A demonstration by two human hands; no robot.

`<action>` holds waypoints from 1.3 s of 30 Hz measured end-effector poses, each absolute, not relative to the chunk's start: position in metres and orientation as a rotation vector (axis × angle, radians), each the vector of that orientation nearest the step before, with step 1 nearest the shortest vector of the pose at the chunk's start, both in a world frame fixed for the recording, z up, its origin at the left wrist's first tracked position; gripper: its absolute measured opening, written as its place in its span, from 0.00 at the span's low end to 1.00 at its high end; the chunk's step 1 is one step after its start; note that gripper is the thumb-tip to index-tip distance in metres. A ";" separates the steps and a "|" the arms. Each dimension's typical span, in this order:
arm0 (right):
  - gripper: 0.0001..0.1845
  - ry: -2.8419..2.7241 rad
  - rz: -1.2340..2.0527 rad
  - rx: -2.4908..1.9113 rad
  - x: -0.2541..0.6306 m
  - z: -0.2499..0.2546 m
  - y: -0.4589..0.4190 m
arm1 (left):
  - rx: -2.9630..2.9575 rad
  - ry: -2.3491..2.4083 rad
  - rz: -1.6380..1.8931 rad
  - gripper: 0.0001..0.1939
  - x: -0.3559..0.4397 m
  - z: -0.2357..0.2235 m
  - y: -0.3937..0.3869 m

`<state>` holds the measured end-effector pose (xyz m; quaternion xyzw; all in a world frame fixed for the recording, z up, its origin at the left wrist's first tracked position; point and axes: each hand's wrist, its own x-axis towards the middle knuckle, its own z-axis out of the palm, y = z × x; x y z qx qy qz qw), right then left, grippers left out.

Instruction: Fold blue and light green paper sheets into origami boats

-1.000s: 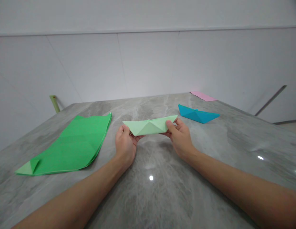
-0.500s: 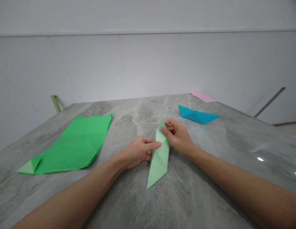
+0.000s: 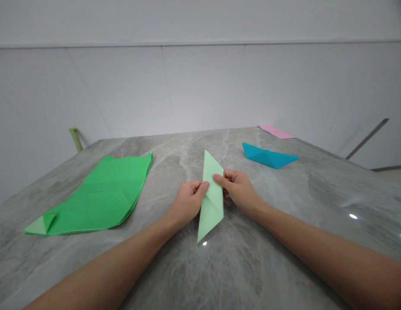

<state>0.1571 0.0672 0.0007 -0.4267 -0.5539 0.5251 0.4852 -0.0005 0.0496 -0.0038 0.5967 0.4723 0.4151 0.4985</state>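
A folded sheet of light green paper (image 3: 210, 206) is held up between my two hands over the middle of the table. It is long and pointed at both ends, with creases across its face. My left hand (image 3: 189, 198) pinches its left edge, thumb in front. On the right edge, my right hand (image 3: 237, 188) grips it with the thumb pressed on its face and the fingers behind, partly hidden. Beyond the right hand lies a blue folded paper boat (image 3: 268, 156).
A stack of bright green paper (image 3: 100, 193) lies on the left of the grey marbled table (image 3: 265, 267), one corner folded over. A pink paper (image 3: 277, 131) rests at the far right edge. Behind the table stands a white wall (image 3: 200, 86).
The light green paper has turned slightly and shifted up and left, so its upper tip now stands free. My right hand has slid lower along its right edge; my left hand has moved slightly up.
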 end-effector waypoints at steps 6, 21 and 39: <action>0.22 -1.412 1.421 -1.064 0.153 0.001 0.063 | 1.835 1.428 1.161 0.20 -0.002 -0.003 0.046; 0.30 -1.566 1.621 -1.065 0.150 0.008 0.055 | 1.755 1.429 1.258 0.20 -0.003 -0.002 0.046; 0.25 -1.691 1.538 -0.989 0.152 0.005 0.054 | 1.499 1.222 1.314 0.17 -0.003 -0.003 0.045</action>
